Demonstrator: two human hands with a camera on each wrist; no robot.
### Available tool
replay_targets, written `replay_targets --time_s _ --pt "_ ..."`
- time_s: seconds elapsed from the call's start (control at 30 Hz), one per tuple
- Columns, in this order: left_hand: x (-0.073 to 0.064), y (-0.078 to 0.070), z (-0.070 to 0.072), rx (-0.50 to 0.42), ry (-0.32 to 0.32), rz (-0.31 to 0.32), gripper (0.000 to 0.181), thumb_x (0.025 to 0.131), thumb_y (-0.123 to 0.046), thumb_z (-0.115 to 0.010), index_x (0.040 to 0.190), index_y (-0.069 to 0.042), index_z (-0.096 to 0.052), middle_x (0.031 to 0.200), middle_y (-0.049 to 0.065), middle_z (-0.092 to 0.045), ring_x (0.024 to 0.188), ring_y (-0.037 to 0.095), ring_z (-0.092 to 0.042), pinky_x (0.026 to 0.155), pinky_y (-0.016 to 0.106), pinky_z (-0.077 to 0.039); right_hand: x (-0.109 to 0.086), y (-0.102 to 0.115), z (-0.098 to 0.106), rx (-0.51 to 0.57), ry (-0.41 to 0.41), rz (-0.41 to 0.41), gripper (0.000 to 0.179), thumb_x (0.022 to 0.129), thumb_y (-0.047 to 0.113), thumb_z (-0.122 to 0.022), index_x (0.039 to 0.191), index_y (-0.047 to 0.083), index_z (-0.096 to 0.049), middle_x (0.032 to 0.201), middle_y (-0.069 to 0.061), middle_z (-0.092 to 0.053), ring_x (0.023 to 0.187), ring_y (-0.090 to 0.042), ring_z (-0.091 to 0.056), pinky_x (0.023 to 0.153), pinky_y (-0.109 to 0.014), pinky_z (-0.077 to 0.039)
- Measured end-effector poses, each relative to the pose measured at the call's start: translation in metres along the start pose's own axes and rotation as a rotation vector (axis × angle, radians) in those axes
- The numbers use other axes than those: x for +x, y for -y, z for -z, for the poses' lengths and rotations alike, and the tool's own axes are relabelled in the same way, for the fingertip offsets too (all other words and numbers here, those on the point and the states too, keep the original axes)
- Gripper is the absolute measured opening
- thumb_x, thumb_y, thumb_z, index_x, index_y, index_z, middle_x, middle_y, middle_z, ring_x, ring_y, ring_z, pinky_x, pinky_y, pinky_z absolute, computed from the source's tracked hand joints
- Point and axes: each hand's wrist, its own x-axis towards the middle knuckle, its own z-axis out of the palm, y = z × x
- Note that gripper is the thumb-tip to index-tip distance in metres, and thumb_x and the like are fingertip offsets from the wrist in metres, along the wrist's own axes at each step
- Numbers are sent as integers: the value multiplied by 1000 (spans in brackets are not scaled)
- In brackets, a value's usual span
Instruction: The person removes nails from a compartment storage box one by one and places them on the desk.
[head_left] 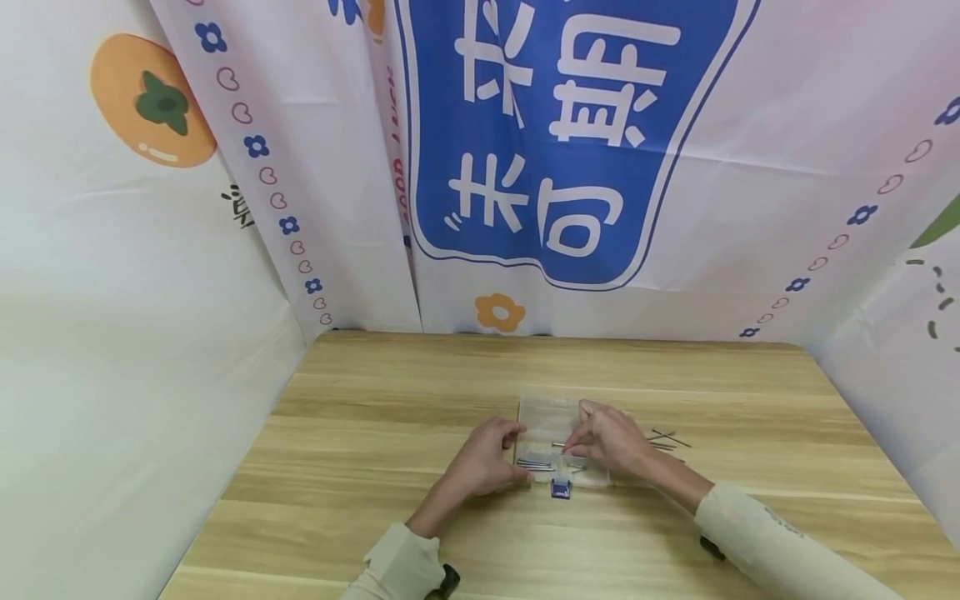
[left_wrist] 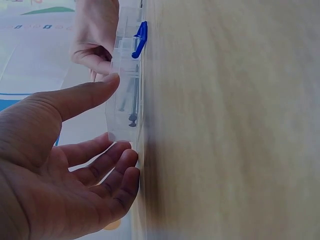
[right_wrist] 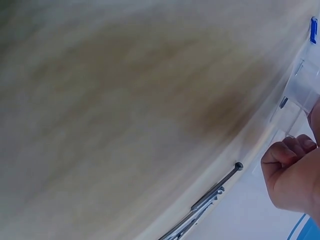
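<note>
Clear case (head_left: 543, 414), on the table (head_left: 337, 450): left end held between thumb and fingers of the left hand (head_left: 489, 457). The right hand (head_left: 611, 438), over the case, pinches a metal fastener (head_left: 557, 444), which may drop or snag if the grip rolls. Loose fasteners (right_wrist: 215, 188) lie just right of the case, liable to scatter if the right hand swings low; wider room lies leftward and toward the table's back edge.

Left sleeve (head_left: 401, 560): cream, plain, creased and bunched at its end.
Right sleeve (head_left: 780, 550): cream, smoother.
Sleeve print (head_left: 783, 522): small dark marking on right sleeve, illegible.
Left wrist piece (head_left: 449, 580): black, rounded, partly hidden.
Right wrist piece (head_left: 711, 547): black, small.
</note>
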Motion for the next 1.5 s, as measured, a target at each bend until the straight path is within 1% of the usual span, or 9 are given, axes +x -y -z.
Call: replay_targets --time_s 0.23,0.33,0.43,0.5,0.6,0.77,1.03,1.17,1.5 --pt "0 -1 1 6 -1 10 73 77 -19 -99 139 -1 -66 119 10 -65 107 24 -59 94 41 -53 2 -1 1 4 46 14 4 88 26 -88 92 25 -86 84 12 -45 74 -2 -39 65 -19 -36" --pt "-1 -1 1 2 -1 13 73 77 -19 -99 140 -1 -66 120 10 -65 108 24 -59 94 42 -53 3 -1 2 4 72 19 4 90 27 -86 94 25 -86 85 15 -60 74 2 -46 69 -19 -41" --pt "-1 -1 1 4 0 11 73 77 -20 -98 140 -1 -66 119 9 -65 106 23 -59 94 40 -53 5 -3 4 7 92 36 3 92 27 -84 94 25 -86 91 13 -76 76 5 -58 73 -21 -51" --pt "0 -1 1 6 1 9 73 78 -20 -98 140 -2 -66 117 9 -65 105 22 -58 92 39 -53 7 -4 5 11 103 48 4 92 27 -84 94 23 -85 96 10 -81 79 4 -65 74 -22 -56" --pt "0 0 1 5 3 12 73 78 -21 -98 140 -2 -66 117 8 -64 105 21 -57 92 39 -52 9 -5 6 5 126 71 6 94 28 -83 93 23 -85 98 9 -82 81 4 -68 76 -22 -57" --pt "0 1 0 0 4 14 73 78 -21 -98 141 -2 -66 118 8 -65 106 21 -58 94 41 -53 11 -8 7 8 160 105 10 96 31 -81 93 22 -84 97 10 -82 74 7 -61 70 -19 -53" --pt "1 1 -1 -5 6 8 74 77 -21 -98 141 -1 -66 119 9 -65 106 21 -58 94 40 -53 9 -12 8 74 173 94 13 98 34 -78 96 21 -84 98 11 -81 83 5 -68 79 -21 -57" --pt "0 -1 0 -10 7 13 73 77 -20 -99 140 -1 -66 121 10 -66 108 22 -59 96 43 -54 8 -14 10 91 178 93 8 98 30 -79 96 24 -84 98 11 -81 81 5 -66 77 -20 -56" --pt "0 -1 -1 -10 4 20 72 76 -20 -99 138 -1 -67 122 11 -67 110 24 -60 99 45 -54 9 -8 21 -91 155 194 7 92 23 -84 99 22 -87 92 8 -82 75 4 -66 71 -20 -56"
